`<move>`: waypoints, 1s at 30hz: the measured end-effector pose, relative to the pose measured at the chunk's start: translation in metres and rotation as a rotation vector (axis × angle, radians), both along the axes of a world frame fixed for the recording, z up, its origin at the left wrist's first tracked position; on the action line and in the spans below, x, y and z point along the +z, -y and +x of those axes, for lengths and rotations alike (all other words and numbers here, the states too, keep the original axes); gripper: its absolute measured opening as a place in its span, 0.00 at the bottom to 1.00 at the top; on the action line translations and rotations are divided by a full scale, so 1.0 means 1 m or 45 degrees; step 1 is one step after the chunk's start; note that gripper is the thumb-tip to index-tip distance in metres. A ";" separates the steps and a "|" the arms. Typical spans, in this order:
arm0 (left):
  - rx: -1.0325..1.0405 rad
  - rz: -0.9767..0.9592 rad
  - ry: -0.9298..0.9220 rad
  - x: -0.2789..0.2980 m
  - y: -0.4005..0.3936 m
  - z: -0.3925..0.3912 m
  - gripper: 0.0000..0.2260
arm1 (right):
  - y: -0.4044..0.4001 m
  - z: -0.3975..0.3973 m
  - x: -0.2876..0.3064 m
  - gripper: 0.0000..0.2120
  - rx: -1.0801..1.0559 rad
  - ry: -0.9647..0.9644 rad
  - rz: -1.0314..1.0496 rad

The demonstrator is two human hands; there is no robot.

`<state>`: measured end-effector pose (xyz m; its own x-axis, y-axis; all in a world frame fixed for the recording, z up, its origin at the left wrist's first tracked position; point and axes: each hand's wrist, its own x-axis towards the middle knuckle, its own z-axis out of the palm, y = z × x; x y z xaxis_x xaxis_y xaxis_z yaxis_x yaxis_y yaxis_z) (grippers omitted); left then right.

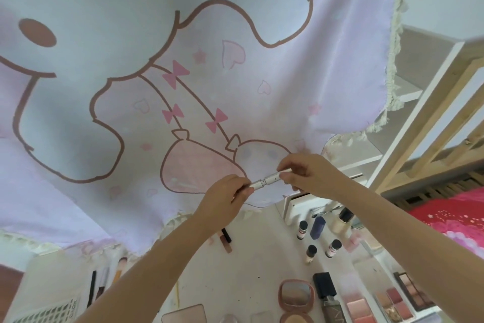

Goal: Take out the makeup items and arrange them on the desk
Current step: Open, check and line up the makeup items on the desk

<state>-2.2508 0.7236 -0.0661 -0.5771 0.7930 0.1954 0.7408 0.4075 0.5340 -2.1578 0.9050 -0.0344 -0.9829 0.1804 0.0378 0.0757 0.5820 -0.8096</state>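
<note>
Both hands are raised over the desk, each pinching one end of a slim silver tube: the left hand curls round its lower end, the right hand round the upper end. It sits level between them, in front of a hanging pink cartoon cloth. Down on the desk lie small bottles, a round compact with its mirror up, blush palettes near the right edge, a lip pencil below the left wrist, and brushes at the left
</note>
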 end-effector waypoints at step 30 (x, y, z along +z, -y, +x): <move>0.407 -0.604 0.528 -0.135 0.049 -0.010 0.22 | 0.000 -0.007 -0.118 0.12 0.043 0.576 0.973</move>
